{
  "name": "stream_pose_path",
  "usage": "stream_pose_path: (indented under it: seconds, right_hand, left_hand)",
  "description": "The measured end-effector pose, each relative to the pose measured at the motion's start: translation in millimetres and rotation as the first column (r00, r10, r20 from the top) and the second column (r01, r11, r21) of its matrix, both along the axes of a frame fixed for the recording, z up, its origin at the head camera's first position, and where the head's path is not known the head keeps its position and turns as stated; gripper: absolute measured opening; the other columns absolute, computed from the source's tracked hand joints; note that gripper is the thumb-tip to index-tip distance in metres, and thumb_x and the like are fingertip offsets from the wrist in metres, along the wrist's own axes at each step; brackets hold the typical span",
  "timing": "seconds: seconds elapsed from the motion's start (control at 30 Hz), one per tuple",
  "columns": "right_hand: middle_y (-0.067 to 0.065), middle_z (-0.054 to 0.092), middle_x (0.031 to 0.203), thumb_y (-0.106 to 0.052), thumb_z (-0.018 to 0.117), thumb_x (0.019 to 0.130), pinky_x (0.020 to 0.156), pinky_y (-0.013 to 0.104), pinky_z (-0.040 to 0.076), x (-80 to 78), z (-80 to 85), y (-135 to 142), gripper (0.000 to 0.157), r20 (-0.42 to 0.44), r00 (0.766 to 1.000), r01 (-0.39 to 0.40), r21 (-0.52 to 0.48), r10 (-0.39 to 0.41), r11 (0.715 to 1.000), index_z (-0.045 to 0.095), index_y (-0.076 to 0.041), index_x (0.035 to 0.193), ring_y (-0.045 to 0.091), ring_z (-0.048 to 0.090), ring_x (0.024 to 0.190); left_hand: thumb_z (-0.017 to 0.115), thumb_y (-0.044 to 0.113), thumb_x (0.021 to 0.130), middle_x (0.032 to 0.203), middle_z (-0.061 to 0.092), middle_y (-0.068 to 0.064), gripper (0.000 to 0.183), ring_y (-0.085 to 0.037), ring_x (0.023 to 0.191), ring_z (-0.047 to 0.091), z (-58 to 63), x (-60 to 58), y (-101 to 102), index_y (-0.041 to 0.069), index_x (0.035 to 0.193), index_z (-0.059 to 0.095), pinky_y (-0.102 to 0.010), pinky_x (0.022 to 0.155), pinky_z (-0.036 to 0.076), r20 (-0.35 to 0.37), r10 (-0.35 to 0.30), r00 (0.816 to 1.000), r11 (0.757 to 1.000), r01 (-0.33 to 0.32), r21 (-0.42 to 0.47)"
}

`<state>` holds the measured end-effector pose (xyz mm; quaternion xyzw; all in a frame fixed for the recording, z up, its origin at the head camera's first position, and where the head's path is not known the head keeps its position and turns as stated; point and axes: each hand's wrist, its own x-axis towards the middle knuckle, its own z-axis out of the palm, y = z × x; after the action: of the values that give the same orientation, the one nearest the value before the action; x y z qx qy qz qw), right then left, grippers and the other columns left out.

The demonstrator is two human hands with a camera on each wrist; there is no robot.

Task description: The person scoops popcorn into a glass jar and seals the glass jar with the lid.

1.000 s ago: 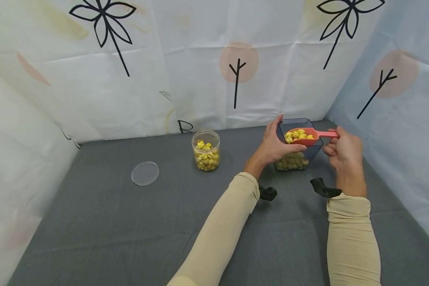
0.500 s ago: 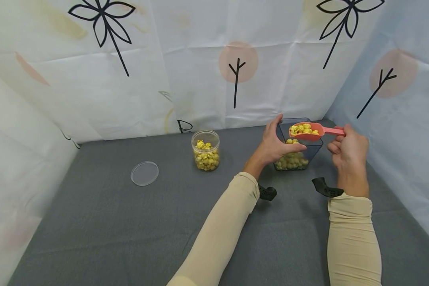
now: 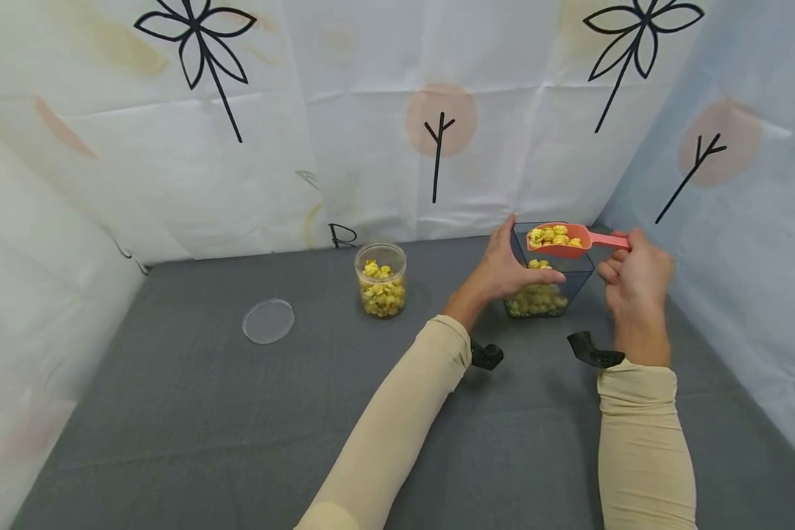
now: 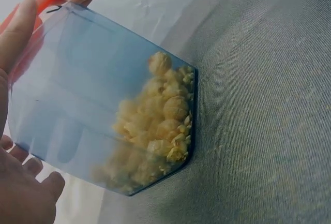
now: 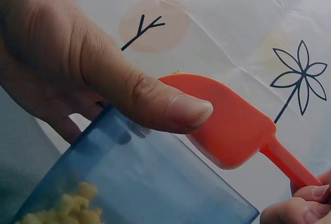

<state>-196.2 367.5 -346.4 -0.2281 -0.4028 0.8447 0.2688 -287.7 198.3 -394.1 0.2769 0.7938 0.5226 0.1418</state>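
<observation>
My left hand [image 3: 503, 270] grips the near-left side of a clear bluish plastic bin [image 4: 88, 79], thumb along the front and fingers round the far side. Popcorn [image 4: 155, 125] fills the lower part of the bin. By its handle, my right hand [image 3: 639, 283] holds a red scoop [image 3: 562, 250] over the bin's opening. The scoop lies nearly level and carries yellow popcorn [image 3: 550, 235]. In the right wrist view the underside of the scoop [image 5: 227, 120] shows right behind the left thumb.
Left of the bin stands a round clear jar [image 3: 380, 280] with yellow popcorn, its top uncovered. Further left a clear round lid [image 3: 268, 322] lies flat on the grey cloth [image 3: 238, 419]. White patterned fabric [image 3: 358, 132] hangs behind and at both sides.
The scoop with popcorn has risen from lower in the bin to above its rim, moving right first, then slightly back left. The left hand keeps its hold on the bin.
</observation>
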Motion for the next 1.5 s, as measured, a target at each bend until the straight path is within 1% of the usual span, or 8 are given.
stream_pose_path:
  seconds: [0.17,0.4,0.67,0.9,1.07,1.17,1.4,1.5]
  right_hand:
    - [0.0,0.033,0.054,-0.015,0.046,0.108,0.042,0.025,0.017,-2.7,2.9,-4.2,0.025,-0.028,0.999,-0.027,0.008,0.027,1.0,0.063,0.001,0.098,0.017,0.016,0.044]
    - [0.0,0.03,0.053,-0.018,0.047,0.109,0.044,0.026,0.01,0.0,10.0,-5.0,0.026,-0.085,0.994,-0.067,-0.027,0.065,0.997,0.06,0.001,0.098,0.017,0.01,0.046]
    - [-0.001,0.03,0.055,-0.019,0.046,0.109,0.045,0.026,0.011,-4.2,13.3,-17.2,0.025,-0.078,0.994,-0.078,0.058,0.083,0.995,0.06,0.0,0.1,0.018,0.008,0.05]
    - [-0.003,0.027,0.054,-0.021,0.045,0.11,0.047,0.026,0.009,-11.2,14.7,-31.0,0.027,-0.121,0.984,-0.122,0.106,0.135,0.987,0.059,0.0,0.102,0.017,0.005,0.051]
    - [-0.003,0.029,0.054,-0.024,0.048,0.109,0.046,0.025,0.01,-15.7,18.3,-39.6,0.029,-0.13,0.979,-0.137,0.14,0.156,0.981,0.059,0.001,0.101,0.017,0.007,0.051]
    - [-0.003,0.031,0.053,-0.018,0.045,0.109,0.045,0.025,0.012,-19.9,20.9,-46.0,0.027,-0.126,0.98,-0.132,0.153,0.152,0.979,0.06,0.002,0.099,0.017,0.009,0.05]
    - [-0.003,0.031,0.053,-0.022,0.047,0.109,0.044,0.025,0.012,-28.3,24.6,-61.5,0.03,-0.131,0.976,-0.152,0.155,0.172,0.976,0.062,0.001,0.099,0.017,0.009,0.05]
    - [-0.003,0.03,0.052,-0.02,0.045,0.109,0.045,0.026,0.011,-31.6,25.3,-69.1,0.03,-0.144,0.973,-0.157,0.163,0.181,0.974,0.061,0.002,0.096,0.017,0.008,0.05]
  left_hand:
    - [0.087,0.047,0.078,0.172,0.013,0.002,0.123,-0.021,0.158,0.024,4.2,1.4,-5.5,0.032,0.165,0.001,-0.05,0.121,0.037,-0.009,0.015,1.0,1.0,-0.015,0.006]
    - [0.087,0.049,0.077,0.17,0.018,0.002,0.122,-0.021,0.156,0.028,7.2,0.9,-15.8,0.036,0.165,0.003,-0.052,0.118,0.04,-0.027,0.043,0.999,0.999,-0.043,0.011]
    - [0.087,0.049,0.077,0.171,0.014,0.003,0.122,-0.021,0.157,0.025,14.6,-2.3,-37.9,0.036,0.164,0.004,-0.053,0.119,0.039,-0.05,0.083,0.995,0.996,-0.082,0.032]
    - [0.089,0.047,0.076,0.171,0.013,0.006,0.125,-0.019,0.159,0.021,24.5,-4.8,-58.2,0.033,0.165,0.003,-0.052,0.121,0.037,-0.09,0.11,0.99,0.991,-0.102,0.09]
    - [0.09,0.049,0.075,0.17,0.013,0.007,0.126,-0.019,0.158,0.021,31.8,-5.6,-69.4,0.033,0.164,0.002,-0.051,0.121,0.037,-0.117,0.122,0.986,0.991,-0.114,0.076]
    - [0.089,0.049,0.075,0.17,0.013,0.007,0.126,-0.019,0.158,0.02,36.2,-5.6,-77.4,0.031,0.164,0.003,-0.051,0.121,0.036,-0.132,0.132,0.982,0.99,-0.124,0.074]
    - [0.09,0.053,0.072,0.169,0.015,0.003,0.13,-0.019,0.158,0.02,47.1,-4.2,-99.5,0.031,0.164,0.001,-0.051,0.122,0.036,-0.227,0.171,0.959,0.985,-0.171,0.016]
    - [0.091,0.053,0.071,0.169,0.016,0.002,0.131,-0.018,0.156,0.022,49.7,-4.5,-110.0,0.03,0.165,0.003,-0.049,0.122,0.036,-0.238,0.194,0.952,0.981,-0.193,0.028]
